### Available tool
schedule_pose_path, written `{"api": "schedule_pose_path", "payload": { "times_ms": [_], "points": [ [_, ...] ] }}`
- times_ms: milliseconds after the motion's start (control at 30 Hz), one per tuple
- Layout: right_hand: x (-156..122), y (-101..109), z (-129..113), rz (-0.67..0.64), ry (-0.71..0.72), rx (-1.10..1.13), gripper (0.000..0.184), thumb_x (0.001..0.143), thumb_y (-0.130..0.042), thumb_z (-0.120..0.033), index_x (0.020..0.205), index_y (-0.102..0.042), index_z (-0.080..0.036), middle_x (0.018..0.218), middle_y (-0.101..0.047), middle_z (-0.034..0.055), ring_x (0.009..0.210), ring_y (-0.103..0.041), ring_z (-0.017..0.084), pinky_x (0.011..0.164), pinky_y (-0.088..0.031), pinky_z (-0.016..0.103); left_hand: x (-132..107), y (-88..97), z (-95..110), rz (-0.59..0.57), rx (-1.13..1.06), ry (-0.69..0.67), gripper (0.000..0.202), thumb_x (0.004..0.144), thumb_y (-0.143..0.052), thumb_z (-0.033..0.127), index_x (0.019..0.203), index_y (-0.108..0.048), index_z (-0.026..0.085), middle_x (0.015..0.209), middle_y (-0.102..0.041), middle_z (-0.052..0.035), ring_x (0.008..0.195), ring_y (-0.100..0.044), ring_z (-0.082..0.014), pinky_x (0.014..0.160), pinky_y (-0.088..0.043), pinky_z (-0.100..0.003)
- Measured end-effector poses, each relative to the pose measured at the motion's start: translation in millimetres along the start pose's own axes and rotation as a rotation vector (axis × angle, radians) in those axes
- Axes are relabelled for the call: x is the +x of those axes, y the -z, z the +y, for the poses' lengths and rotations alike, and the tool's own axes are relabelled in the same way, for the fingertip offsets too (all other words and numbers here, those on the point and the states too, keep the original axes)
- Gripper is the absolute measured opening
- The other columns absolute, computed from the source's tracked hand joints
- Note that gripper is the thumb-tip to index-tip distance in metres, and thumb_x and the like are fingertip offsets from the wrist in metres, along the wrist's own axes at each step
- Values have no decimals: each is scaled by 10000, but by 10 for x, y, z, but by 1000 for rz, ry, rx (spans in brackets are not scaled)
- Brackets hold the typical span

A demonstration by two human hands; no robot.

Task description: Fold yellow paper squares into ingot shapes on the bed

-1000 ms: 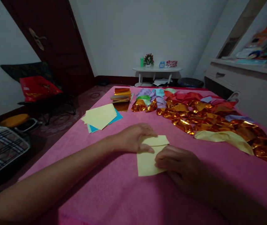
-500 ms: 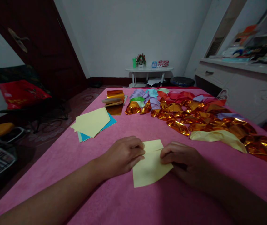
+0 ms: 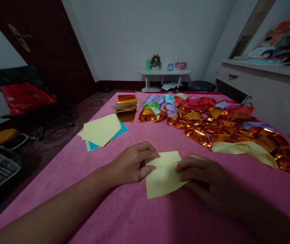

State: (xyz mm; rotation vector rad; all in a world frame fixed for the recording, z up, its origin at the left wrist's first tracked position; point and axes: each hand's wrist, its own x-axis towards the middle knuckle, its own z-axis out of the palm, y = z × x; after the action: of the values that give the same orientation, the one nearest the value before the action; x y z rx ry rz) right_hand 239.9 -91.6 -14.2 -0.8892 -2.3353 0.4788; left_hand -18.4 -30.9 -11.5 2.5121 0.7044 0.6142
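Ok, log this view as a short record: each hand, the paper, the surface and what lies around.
Left hand: on the left side of the yellow paper
Right hand: at the paper's right edge
Paper state: a line runs across it near its far edge
Surface: pink cloth
Beyond left hand: overlapping yellow and blue sheets
Far right: shiny gold pieces, a pale yellow piece

Forward head view (and downward)
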Motion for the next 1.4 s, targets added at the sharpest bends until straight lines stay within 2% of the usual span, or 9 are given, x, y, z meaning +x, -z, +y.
{"api": "schedule_pose_path", "payload": {
  "times_ms": [300,500,667,800,933,1067,1167,1267,1400],
  "points": [
    [12,-4,-45,-2,35,-15,193,769,-529,-45,862,-594,-200,943,-618,55,843,-578,162,725,-462,292,31,-37,-38,98,41,13,258,888,-445,186,1030,-656,146,960,-671,-90,884,-609,-167,804,-486,-291],
    [22,-12,-23,-6,35,-12,188,783,-521,-58,870,-596,-208,943,-621,61,833,-578,168,709,-463,297,56,-6,-56,160,-62,170,194,845,-504,162,893,-690,142,826,-685,-47,726,-616,-127,679,-472,-238],
    [10,-13,-22,-3,29,-10,200,791,-517,-53,885,-596,-210,946,-618,62,841,-575,168,723,-460,300,56,-12,-55,142,-103,193,172,806,-538,157,882,-692,148,832,-674,-46,731,-603,-130,672,-463,-241],
    [3,7,-21,-18,37,18,93,804,-618,-205,896,-611,-206,947,-621,67,839,-578,178,726,-457,302,62,-22,-55,113,-20,183,226,741,-619,184,956,-688,179,875,-660,-46,771,-581,-153,704,-457,-268],
    [16,23,-8,-1,-7,133,249,849,-558,-424,925,-612,-193,907,-627,78,774,-575,185,658,-449,297,82,-34,-60,118,-20,222,190,760,-600,202,922,-696,174,826,-656,-40,742,-570,-152,679,-442,-264],
    [79,-16,-90,65,-165,144,343,891,-446,-488,891,-610,-187,805,-628,68,719,-573,185,630,-443,290,110,-75,-45,223,-269,395,157,787,-589,256,774,-673,123,686,-619,-20,596,-533,-114,535,-397,-215],
    [173,-89,-250,135,-257,51,361,879,-459,-500,956,-618,-185,878,-647,83,789,-598,209,677,-455,306,136,-103,45,335,-525,483,246,759,-645,351,720,-645,108,607,-574,2,532,-500,-93,486,-374,-195],
    [295,-168,-432,213,-325,-22,381,842,-520,-488,1064,-586,-186,960,-651,91,843,-609,225,696,-465,320,159,-114,197,392,-801,431,320,778,-626,429,750,-649,111,637,-608,-15,572,-553,-103,559,-441,-212],
    [460,-210,-550,330,-460,-60,297,730,-658,-354,974,-584,-202,874,-661,47,752,-610,203,621,-457,291,182,-126,374,387,-1124,339,435,854,-499,505,844,-657,100,778,-671,-86,721,-639,-154,740,-506,-303]
  ]
}}
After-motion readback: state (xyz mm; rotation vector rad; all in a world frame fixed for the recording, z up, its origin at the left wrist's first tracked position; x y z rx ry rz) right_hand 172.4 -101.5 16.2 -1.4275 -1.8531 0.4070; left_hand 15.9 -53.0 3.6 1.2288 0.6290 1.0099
